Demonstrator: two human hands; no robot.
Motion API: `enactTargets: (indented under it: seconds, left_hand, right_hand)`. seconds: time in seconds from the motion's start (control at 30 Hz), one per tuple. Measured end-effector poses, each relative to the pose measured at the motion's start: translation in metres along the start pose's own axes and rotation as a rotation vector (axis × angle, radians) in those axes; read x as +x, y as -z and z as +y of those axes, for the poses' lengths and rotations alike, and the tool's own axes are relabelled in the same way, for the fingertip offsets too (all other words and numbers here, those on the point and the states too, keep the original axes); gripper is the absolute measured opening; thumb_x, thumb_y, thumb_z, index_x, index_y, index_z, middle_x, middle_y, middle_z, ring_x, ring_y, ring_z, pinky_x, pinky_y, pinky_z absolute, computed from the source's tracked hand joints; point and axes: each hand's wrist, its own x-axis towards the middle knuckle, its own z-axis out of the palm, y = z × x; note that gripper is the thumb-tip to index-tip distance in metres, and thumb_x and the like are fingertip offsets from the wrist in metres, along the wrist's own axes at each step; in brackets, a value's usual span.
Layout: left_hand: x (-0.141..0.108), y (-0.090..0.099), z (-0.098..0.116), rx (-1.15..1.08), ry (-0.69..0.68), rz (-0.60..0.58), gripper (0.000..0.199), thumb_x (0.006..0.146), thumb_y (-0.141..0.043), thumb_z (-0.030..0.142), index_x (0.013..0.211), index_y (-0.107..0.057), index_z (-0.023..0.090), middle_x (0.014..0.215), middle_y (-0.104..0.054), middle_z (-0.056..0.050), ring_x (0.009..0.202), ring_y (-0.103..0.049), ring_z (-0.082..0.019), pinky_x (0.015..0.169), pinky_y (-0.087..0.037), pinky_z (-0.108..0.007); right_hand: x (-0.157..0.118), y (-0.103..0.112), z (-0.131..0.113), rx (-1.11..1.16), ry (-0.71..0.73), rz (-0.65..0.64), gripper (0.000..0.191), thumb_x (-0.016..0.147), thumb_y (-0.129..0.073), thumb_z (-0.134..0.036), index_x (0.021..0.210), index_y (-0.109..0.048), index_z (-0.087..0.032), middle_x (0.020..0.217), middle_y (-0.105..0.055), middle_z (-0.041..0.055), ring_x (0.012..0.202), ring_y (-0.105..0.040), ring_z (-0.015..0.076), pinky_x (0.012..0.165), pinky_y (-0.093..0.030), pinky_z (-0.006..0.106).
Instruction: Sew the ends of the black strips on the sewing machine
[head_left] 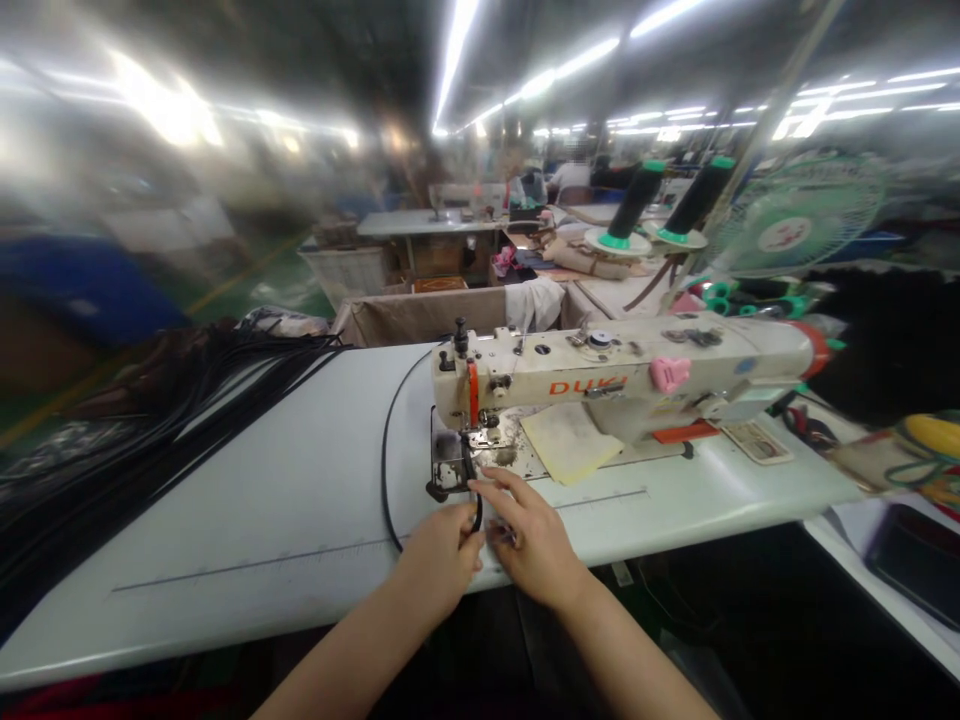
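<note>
Well, Black Cord (479,512) Under the Sewing Machine (525,372)

Over on the left, a sheaf of long black strips (97,500) trails across the smooth, pale counter (315,480). Next, slim cord bows out in a rounded arc beside the machine's head, its lower end passing behind the left hand (435,555). That hand's fingers are pinched on a length of cord running up beneath the head; whether the two lengths join is hidden. Just beside it, the right hand (536,540) has its fingers spread, one fingertip at the cord. The machine stretches rightward, boxy and off-white, a thin yellow sheet (566,445) lying at its base and a glossy pink ornament (670,374) on its front. Beyond it stand black thread cones (634,200) and a round, green-caged fan (802,215).
</note>
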Motion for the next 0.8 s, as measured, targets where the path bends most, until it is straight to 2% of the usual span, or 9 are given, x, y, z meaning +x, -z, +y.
enactTargets:
  seconds: [0.07, 0.13, 0.3, 0.37, 0.47, 0.57, 0.63, 0.7, 0.8]
  left_hand:
    - [-0.016, 0.003, 0.005, -0.118, 0.004, -0.068, 0.022, 0.092, -0.045, 0.022, 0.107, -0.061, 0.02, 0.099, -0.071, -0.007, 0.086, -0.072, -0.019, 0.062, -0.057, -0.024]
    - [-0.035, 0.01, 0.014, -0.124, -0.043, -0.13, 0.019, 0.094, -0.044, 0.026, 0.102, -0.061, 0.021, 0.104, -0.07, -0.008, 0.09, -0.071, -0.019, 0.064, -0.058, -0.024]
    - [-0.069, 0.04, 0.022, -0.035, -0.227, -0.508, 0.029, 0.098, -0.04, 0.026, 0.098, -0.069, 0.027, 0.1, -0.072, -0.003, 0.086, -0.07, -0.016, 0.081, -0.057, -0.027]
    - [-0.063, 0.046, 0.011, 0.126, -0.245, -0.434, 0.027, 0.094, -0.045, 0.022, 0.096, -0.072, 0.028, 0.1, -0.074, -0.002, 0.091, -0.069, -0.019, 0.088, -0.054, -0.03]
    - [-0.036, 0.043, -0.016, 0.297, -0.199, -0.076, 0.024, 0.094, -0.048, 0.022, 0.097, -0.072, 0.024, 0.104, -0.074, -0.006, 0.099, -0.068, -0.023, 0.096, -0.053, -0.036]
    - [-0.002, 0.032, -0.038, 0.311, -0.306, 0.19, 0.04, 0.089, -0.055, 0.016, 0.128, -0.062, 0.02, 0.134, -0.064, -0.012, 0.127, -0.06, -0.025, 0.113, -0.047, -0.042]
    - [0.015, 0.025, -0.043, 0.359, -0.418, 0.217, 0.064, 0.084, -0.064, 0.016, 0.146, -0.047, 0.018, 0.154, -0.049, -0.015, 0.144, -0.046, -0.027, 0.123, -0.039, -0.046]
    - [0.027, 0.018, -0.043, 0.447, -0.489, 0.2, 0.073, 0.083, -0.069, 0.018, 0.15, -0.041, 0.018, 0.159, -0.043, -0.016, 0.148, -0.042, -0.029, 0.124, -0.038, -0.048]
    - [0.038, 0.01, -0.039, 0.612, -0.558, 0.258, 0.049, 0.093, -0.062, 0.02, 0.14, -0.052, 0.017, 0.148, -0.054, -0.016, 0.142, -0.049, -0.031, 0.121, -0.041, -0.05]
  right_hand:
    - [0.004, -0.003, -0.005, 0.016, 0.012, -0.048, 0.066, 0.073, -0.055, 0.0, 0.131, -0.068, -0.028, 0.146, -0.06, 0.007, 0.134, -0.056, 0.0222, 0.112, -0.05, 0.041]
    - [0.006, -0.003, -0.007, 0.054, 0.025, -0.067, 0.049, 0.081, -0.057, -0.003, 0.122, -0.072, -0.026, 0.14, -0.066, 0.0075, 0.131, -0.059, 0.0213, 0.111, -0.05, 0.04]
    - [0.005, 0.005, -0.011, 0.109, 0.038, -0.072, 0.025, 0.101, -0.054, -0.021, 0.115, -0.074, -0.024, 0.127, -0.074, 0.0079, 0.119, -0.068, 0.0189, 0.103, -0.055, 0.035]
    - [0.002, 0.009, -0.014, 0.092, 0.028, -0.093, 0.023, 0.101, -0.054, -0.022, 0.109, -0.075, -0.025, 0.122, -0.076, 0.0064, 0.112, -0.071, 0.0182, 0.098, -0.057, 0.033]
    - [-0.003, 0.014, -0.021, 0.045, 0.039, -0.135, 0.021, 0.1, -0.054, -0.022, 0.102, -0.076, -0.025, 0.111, -0.078, 0.0043, 0.1, -0.074, 0.0172, 0.089, -0.059, 0.03]
    - [-0.008, 0.018, -0.028, 0.001, 0.062, -0.151, 0.021, 0.102, -0.054, -0.024, 0.101, -0.075, -0.025, 0.1, -0.079, 0.0032, 0.091, -0.074, 0.0165, 0.083, -0.058, 0.027]
    - [-0.009, 0.02, -0.034, 0.0, 0.065, -0.155, 0.021, 0.102, -0.054, -0.025, 0.097, -0.075, -0.026, 0.093, -0.078, 0.0028, 0.087, -0.074, 0.0163, 0.08, -0.058, 0.026]
    - [-0.011, 0.025, -0.039, 0.02, 0.052, -0.169, 0.021, 0.101, -0.055, -0.024, 0.095, -0.075, -0.026, 0.091, -0.077, 0.0027, 0.085, -0.073, 0.0165, 0.079, -0.058, 0.025]
    - [-0.018, 0.034, -0.04, 0.068, -0.006, -0.163, 0.024, 0.096, -0.056, -0.017, 0.108, -0.074, -0.027, 0.107, -0.077, 0.0038, 0.099, -0.072, 0.018, 0.089, -0.058, 0.029]
